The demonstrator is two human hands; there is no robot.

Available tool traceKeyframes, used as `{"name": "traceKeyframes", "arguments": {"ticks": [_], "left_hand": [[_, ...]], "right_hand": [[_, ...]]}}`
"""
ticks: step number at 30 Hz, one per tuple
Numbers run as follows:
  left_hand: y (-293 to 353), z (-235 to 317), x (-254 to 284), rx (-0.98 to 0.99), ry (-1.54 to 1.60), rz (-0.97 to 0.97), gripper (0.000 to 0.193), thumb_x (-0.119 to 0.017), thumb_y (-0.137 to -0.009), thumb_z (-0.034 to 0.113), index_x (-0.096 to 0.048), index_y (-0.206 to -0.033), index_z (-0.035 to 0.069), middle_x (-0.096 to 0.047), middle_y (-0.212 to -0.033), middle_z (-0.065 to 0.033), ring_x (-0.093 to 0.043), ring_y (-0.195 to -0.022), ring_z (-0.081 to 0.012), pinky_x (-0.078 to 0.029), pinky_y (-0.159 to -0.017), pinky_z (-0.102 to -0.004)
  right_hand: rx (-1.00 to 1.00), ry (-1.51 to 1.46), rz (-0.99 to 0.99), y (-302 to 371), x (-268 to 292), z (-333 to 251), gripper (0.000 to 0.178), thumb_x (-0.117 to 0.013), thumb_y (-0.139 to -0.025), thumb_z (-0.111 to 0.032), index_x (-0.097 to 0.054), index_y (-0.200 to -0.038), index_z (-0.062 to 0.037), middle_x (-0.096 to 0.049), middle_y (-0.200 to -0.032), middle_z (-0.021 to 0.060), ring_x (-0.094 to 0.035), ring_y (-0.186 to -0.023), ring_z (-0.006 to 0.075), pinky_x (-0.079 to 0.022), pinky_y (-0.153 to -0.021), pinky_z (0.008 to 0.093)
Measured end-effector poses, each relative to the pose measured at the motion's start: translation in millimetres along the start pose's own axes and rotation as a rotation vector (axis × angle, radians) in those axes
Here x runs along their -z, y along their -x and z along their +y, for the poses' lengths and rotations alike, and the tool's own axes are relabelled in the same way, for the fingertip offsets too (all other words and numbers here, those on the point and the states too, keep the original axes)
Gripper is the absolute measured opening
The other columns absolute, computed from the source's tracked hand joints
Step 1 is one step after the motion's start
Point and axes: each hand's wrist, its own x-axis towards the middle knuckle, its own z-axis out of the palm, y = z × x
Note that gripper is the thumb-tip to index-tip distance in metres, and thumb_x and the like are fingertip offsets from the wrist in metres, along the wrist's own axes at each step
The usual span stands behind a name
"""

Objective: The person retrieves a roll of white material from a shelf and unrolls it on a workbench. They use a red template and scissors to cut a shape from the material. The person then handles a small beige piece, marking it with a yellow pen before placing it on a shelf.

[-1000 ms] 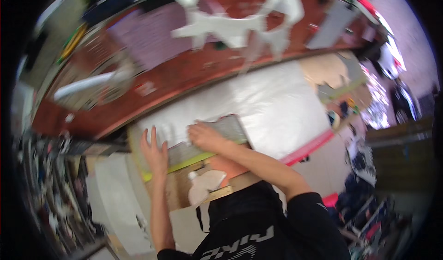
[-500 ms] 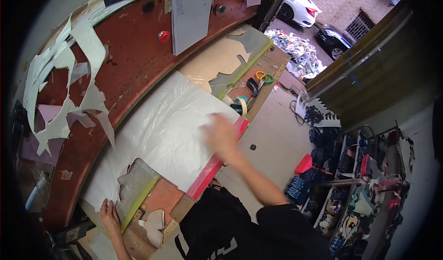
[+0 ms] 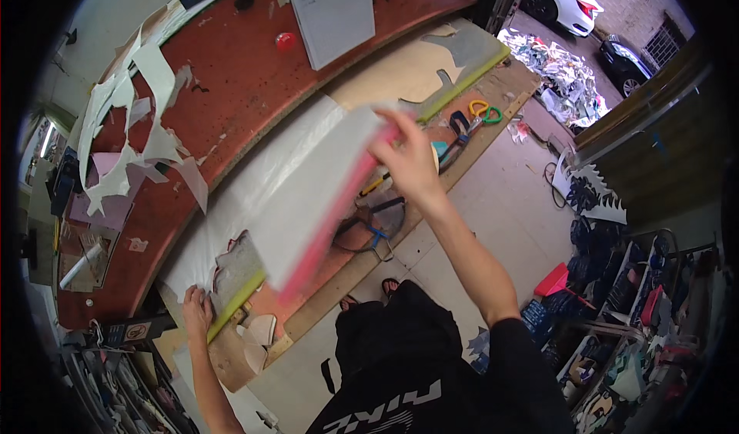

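Observation:
A white sheet with a pink edge strip [image 3: 323,187] is tilted up and smeared by motion. At its upper right corner, the fingers of my right hand [image 3: 412,160] are closed around the pink edge. Thin translucent white film [image 3: 254,180] lies on the work table beneath and behind it. My left hand [image 3: 198,311] rests with slightly bent fingers on the film's lower left end, beside a grey pad with a yellow-green edge [image 3: 239,291]. Under the lifted sheet, dark tools with a blue part [image 3: 377,237] lie along the table's near side.
A red machine beam [image 3: 231,87] curves behind the table, with a red button [image 3: 285,42] and a hanging paper [image 3: 331,18]. Scissors with yellow and green handles [image 3: 485,112] lie at the far right. A tan cut-out sheet [image 3: 400,72] and packed racks [image 3: 616,318] stand around.
My right hand has taken hold of the pink edge and lifted the white sheet, baring tools beneath. My left hand stays on the film. The whole view has shifted.

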Motion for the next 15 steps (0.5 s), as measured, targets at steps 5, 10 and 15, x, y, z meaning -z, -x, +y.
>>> {"name": "traceKeyframes", "arguments": {"ticks": [5,10,15], "left_hand": [[-3,29,0,0.107,-0.013,-0.010,0.038,-0.061,-0.091,0.013,-0.061,-0.129,0.009,-0.057,-0.119,-0.0254,-0.061,-0.101,-0.0440,-0.050,-0.089,-0.0473],[-6,26,-6,0.156,-0.039,0.003,0.039,-0.059,-0.092,0.013,-0.061,-0.131,0.014,-0.058,-0.118,-0.0263,-0.061,-0.100,-0.0439,-0.052,-0.087,-0.0470],[1,16,-19,0.155,-0.075,0.067,0.038,-0.061,-0.091,0.015,-0.063,-0.129,0.019,-0.059,-0.119,-0.0246,-0.062,-0.100,-0.0431,-0.054,-0.084,-0.0468]], "right_hand": [[0.037,-0.064,-0.068,-52,-16,-62,0.037,-0.063,-0.082,-0.007,-0.062,-0.117,0.0060,-0.064,-0.094,0.0084,-0.060,-0.076,0.0111,-0.051,-0.072,0.0266],[0.038,-0.062,0.195,31,34,0,0.037,-0.064,-0.092,-0.001,-0.049,-0.126,0.0036,-0.059,-0.118,0.0119,-0.062,-0.105,0.0188,-0.053,-0.090,0.0305],[0.031,0.519,-0.202,185,53,73,0.029,-0.072,-0.085,-0.005,-0.059,-0.111,0.0000,-0.058,-0.105,0.0146,-0.061,-0.092,0.0262,-0.050,-0.079,0.0374]]}}
